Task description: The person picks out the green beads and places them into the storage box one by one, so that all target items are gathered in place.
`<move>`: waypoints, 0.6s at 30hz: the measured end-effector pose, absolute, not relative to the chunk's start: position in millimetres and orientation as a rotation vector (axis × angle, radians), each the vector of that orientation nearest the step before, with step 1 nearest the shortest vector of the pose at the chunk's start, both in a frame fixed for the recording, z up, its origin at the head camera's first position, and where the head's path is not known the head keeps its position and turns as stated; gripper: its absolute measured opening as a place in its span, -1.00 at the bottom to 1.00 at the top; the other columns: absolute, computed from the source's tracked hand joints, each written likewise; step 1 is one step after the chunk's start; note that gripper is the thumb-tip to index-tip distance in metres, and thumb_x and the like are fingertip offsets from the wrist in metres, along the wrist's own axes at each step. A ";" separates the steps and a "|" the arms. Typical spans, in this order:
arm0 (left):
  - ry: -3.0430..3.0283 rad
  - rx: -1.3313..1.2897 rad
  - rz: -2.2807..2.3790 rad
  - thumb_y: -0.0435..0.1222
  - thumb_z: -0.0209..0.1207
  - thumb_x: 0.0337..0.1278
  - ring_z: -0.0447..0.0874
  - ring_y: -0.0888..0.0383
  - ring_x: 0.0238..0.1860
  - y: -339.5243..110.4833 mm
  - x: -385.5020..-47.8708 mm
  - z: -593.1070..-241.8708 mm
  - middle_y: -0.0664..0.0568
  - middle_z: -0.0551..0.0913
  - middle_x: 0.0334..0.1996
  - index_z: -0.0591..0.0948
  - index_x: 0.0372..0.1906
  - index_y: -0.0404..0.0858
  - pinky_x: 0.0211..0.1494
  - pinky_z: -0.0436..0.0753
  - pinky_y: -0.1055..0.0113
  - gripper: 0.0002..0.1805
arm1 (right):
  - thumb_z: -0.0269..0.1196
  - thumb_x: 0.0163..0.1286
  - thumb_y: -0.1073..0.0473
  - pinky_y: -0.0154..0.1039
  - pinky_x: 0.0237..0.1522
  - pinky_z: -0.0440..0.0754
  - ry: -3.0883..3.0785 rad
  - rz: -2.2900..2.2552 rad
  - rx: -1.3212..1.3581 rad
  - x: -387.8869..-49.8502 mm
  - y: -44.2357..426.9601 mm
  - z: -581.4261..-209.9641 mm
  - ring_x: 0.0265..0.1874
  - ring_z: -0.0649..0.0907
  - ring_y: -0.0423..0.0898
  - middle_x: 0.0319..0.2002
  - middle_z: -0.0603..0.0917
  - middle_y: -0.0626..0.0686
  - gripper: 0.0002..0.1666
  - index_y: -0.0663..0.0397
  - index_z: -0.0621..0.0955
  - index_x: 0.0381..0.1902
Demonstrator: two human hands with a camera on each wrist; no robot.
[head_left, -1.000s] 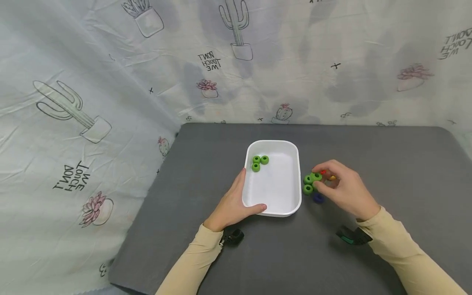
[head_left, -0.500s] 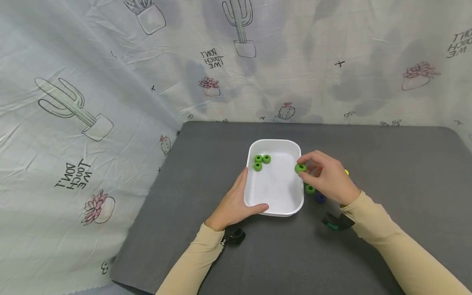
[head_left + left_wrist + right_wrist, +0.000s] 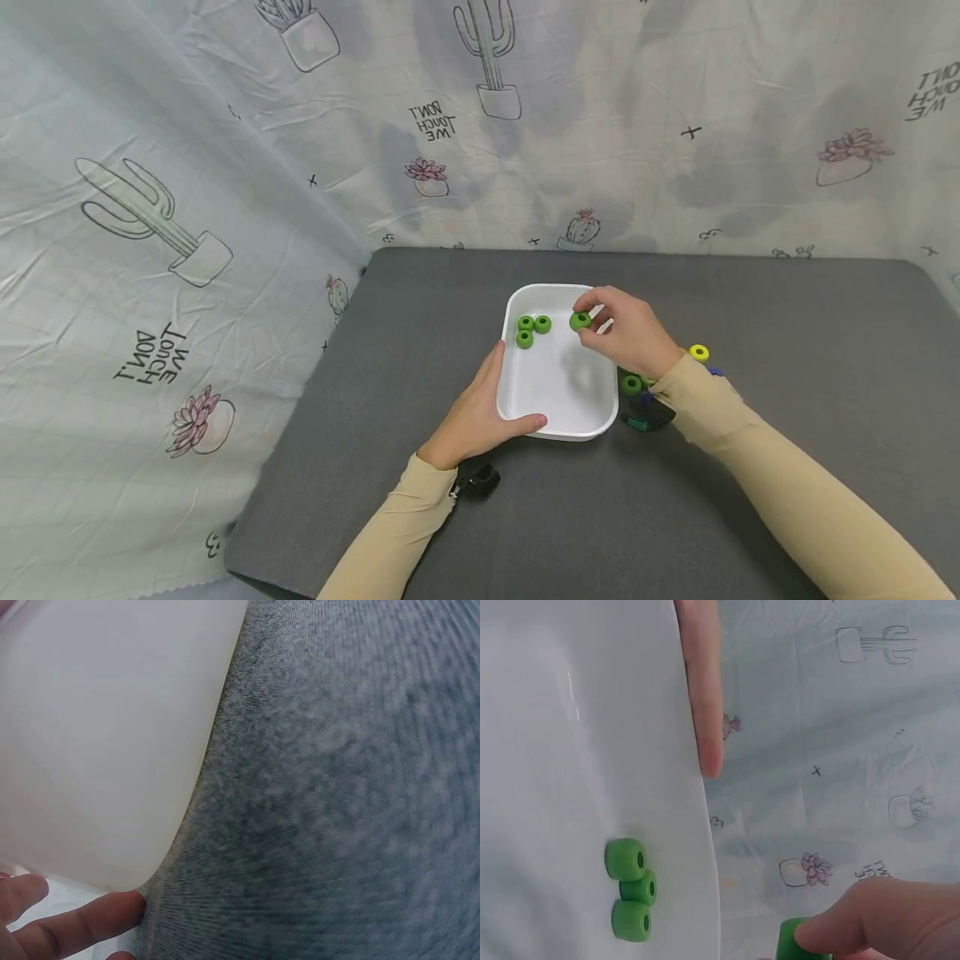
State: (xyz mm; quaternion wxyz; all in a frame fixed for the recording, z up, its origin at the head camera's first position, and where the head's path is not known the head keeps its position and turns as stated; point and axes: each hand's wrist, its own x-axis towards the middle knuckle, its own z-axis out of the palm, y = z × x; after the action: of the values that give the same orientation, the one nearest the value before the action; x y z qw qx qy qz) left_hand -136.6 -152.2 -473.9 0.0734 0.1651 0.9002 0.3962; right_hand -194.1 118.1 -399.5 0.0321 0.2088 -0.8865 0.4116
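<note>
A white rectangular tray [image 3: 558, 408] sits on the grey table. My left hand [image 3: 480, 417] holds its near left corner, thumb over the near rim and fingers along the left wall. In the left wrist view, fingertips [image 3: 112, 915] touch the tray's outer wall. My right hand [image 3: 626, 329] pinches a green bead [image 3: 580, 321] with a hole through it, above the right half of the tray. The right wrist view shows this bead [image 3: 799, 941] between thumb and finger. Three like green beads [image 3: 525, 323] lie together at the tray's far left.
Right of the tray, more green beads [image 3: 632, 384] lie partly hidden under the right forearm and its wrist camera [image 3: 648, 414]. A yellow bead [image 3: 699, 353] and a blue one [image 3: 716, 372] show beyond the sleeve. A cactus-print cloth [image 3: 645, 167] hangs behind the table.
My right hand has picked a green bead from the pile and carried it left, over the rim, to above the tray. My left hand stays on the tray.
</note>
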 end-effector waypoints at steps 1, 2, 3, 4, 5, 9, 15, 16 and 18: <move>2.706 0.495 1.184 0.37 0.38 0.01 0.12 0.09 0.63 -152.0 -136.5 -473.7 0.24 -0.18 0.71 -0.28 0.71 0.05 0.53 0.37 -0.04 0.40 | 0.32 0.33 0.39 -0.07 -0.20 0.70 -2.743 1.270 0.639 -197.1 115.9 -399.8 -0.18 0.73 0.07 0.01 0.69 0.20 -0.68 0.21 0.64 0.05; 2.709 0.494 1.177 0.37 0.38 0.01 0.12 0.10 0.63 -151.7 -136.4 -473.5 0.24 -0.18 0.71 -0.28 0.71 0.05 0.54 0.37 -0.03 0.40 | 0.32 0.32 0.39 -0.06 -0.18 0.70 -2.753 1.272 0.633 -199.8 113.6 -400.1 -0.17 0.73 0.07 0.02 0.69 0.20 -0.67 0.21 0.64 0.05; 2.710 0.497 1.178 0.37 0.38 0.01 0.12 0.10 0.63 -151.4 -136.3 -473.3 0.24 -0.18 0.71 -0.28 0.71 0.04 0.54 0.36 -0.03 0.41 | 0.32 0.33 0.38 -0.05 -0.16 0.69 -2.764 1.275 0.630 -202.1 111.3 -400.1 -0.16 0.73 0.07 0.03 0.68 0.19 -0.67 0.21 0.64 0.06; 2.711 0.499 1.176 0.36 0.38 0.01 0.11 0.10 0.63 -151.3 -136.2 -473.0 0.24 -0.18 0.71 -0.29 0.71 0.04 0.54 0.36 -0.03 0.41 | 0.33 0.33 0.38 -0.04 -0.15 0.69 -2.772 1.280 0.631 -204.3 108.9 -400.3 -0.16 0.73 0.07 0.03 0.68 0.19 -0.67 0.21 0.64 0.07; 2.710 0.499 1.177 0.36 0.38 0.01 0.10 0.11 0.64 -151.1 -136.2 -472.7 0.25 -0.19 0.70 -0.29 0.71 0.04 0.54 0.35 -0.02 0.41 | 0.34 0.34 0.37 -0.04 -0.13 0.69 -2.779 1.283 0.631 -206.3 106.3 -400.5 -0.16 0.73 0.07 0.04 0.68 0.20 -0.66 0.21 0.64 0.07; 2.710 0.507 1.171 0.36 0.38 0.03 0.04 0.15 0.65 -150.8 -136.7 -472.4 0.29 -0.21 0.70 -0.29 0.71 0.03 0.57 0.33 -0.01 0.40 | 0.38 0.35 0.35 -0.01 -0.10 0.68 -2.819 1.297 0.628 -214.0 95.6 -401.5 -0.14 0.73 0.10 0.06 0.69 0.21 -0.65 0.23 0.65 0.09; 2.716 0.516 1.168 0.35 0.37 0.04 0.03 0.15 0.66 -151.4 -136.4 -472.1 0.27 -0.21 0.70 -0.29 0.71 0.03 0.57 0.31 0.00 0.39 | 0.42 0.32 0.31 0.00 -0.08 0.70 -2.859 1.305 0.628 -225.4 82.0 -407.6 -0.20 0.74 0.10 -0.05 0.73 0.20 -0.69 0.22 0.69 0.02; 2.717 0.518 1.168 0.34 0.38 0.04 0.03 0.15 0.66 -151.5 -136.3 -471.9 0.26 -0.20 0.70 -0.29 0.71 0.02 0.58 0.31 0.00 0.39 | 0.43 0.32 0.31 0.00 -0.08 0.70 -2.860 1.299 0.638 -226.6 80.0 -408.7 -0.22 0.74 0.10 -0.07 0.74 0.20 -0.70 0.23 0.69 0.00; 2.723 0.520 1.164 0.34 0.38 0.04 0.03 0.15 0.66 -151.5 -136.1 -471.3 0.25 -0.19 0.71 -0.28 0.71 0.00 0.58 0.31 0.00 0.40 | 0.44 0.30 0.31 -0.01 -0.08 0.71 -2.858 1.282 0.662 -228.7 76.5 -411.2 -0.24 0.75 0.10 -0.11 0.74 0.21 -0.71 0.25 0.70 -0.03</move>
State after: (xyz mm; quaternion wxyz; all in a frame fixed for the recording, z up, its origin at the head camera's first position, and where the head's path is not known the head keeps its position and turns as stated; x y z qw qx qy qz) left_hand -136.1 -151.5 -471.3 0.0674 0.1726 0.9035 0.3864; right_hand -228.7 76.5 -411.2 -0.0299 0.2067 -0.8922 0.4004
